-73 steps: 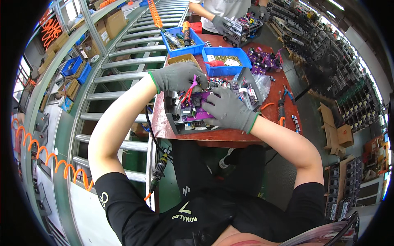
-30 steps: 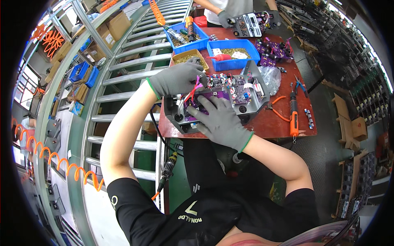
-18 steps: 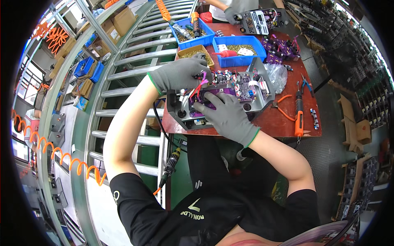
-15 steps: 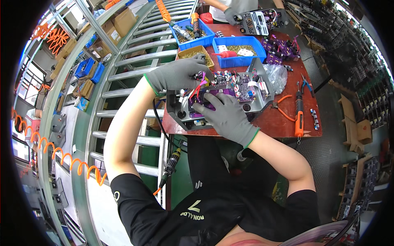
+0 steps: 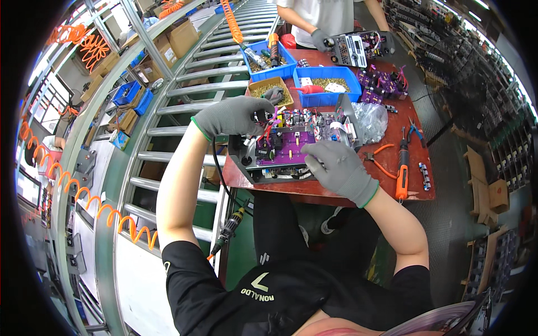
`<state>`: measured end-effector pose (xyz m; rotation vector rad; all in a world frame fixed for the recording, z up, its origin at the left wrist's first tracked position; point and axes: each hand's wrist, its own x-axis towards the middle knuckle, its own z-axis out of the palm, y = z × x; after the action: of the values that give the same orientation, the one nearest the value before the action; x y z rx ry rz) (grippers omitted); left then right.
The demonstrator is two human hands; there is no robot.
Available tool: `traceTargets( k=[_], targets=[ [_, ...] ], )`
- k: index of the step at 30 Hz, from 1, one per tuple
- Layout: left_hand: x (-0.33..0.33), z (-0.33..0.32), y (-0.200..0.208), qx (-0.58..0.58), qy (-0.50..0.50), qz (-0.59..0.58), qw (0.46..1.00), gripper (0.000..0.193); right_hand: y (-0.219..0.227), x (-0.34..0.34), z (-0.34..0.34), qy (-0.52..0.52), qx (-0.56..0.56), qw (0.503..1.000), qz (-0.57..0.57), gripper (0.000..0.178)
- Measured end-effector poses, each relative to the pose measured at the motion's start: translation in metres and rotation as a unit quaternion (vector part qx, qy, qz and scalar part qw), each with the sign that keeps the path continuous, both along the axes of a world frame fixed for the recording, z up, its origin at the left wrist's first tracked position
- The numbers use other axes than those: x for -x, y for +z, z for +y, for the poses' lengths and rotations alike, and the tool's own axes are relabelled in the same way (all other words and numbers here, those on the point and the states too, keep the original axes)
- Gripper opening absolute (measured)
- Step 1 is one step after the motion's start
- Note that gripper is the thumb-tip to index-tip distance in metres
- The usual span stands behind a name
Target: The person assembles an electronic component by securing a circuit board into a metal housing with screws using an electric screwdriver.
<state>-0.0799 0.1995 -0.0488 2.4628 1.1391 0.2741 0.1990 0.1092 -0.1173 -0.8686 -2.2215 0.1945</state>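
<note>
The right gloved hand (image 5: 343, 172), fingers loosely curled, grip unclear, is at the front right of an open metal chassis (image 5: 345, 107) with a purple circuit board (image 5: 292, 147), on a red table (image 5: 417, 187); the left gloved hand (image 5: 238, 116) bends beside red wires (image 5: 269, 130), its grip unclear; beyond, blue bins (image 5: 325, 99); farthest, another person (image 5: 316, 17).

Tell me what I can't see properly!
All in the head view:
- What the left hand pinches, if anything: hidden by its fingers.
- Whether the right hand touches the case: hidden under that hand.
- Head of the co-worker: cut off by the upper edge.
- Bits in the tan box: too small to tell apart.
</note>
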Motion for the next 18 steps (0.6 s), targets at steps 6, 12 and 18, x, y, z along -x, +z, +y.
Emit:
traceTargets(
  k=[6, 12, 18],
  targets=[
    [-0.007, -0.007, -0.013, -0.016, 0.011, -0.041, 0.999, 0.040, 0.004, -0.007, -0.007, 0.029, 0.035, 0.999, -0.025, 0.016],
    [-0.010, -0.011, -0.009, -0.096, 0.027, 0.016, 0.995, 0.037, 0.012, -0.022, -0.001, 0.049, 0.005, 0.994, -0.093, 0.014],
    [-0.015, -0.005, -0.016, -0.055, -0.001, -0.002, 0.998, 0.034, 0.034, -0.043, 0.000, 0.070, 0.041, 0.991, -0.103, 0.019]
  ],
)
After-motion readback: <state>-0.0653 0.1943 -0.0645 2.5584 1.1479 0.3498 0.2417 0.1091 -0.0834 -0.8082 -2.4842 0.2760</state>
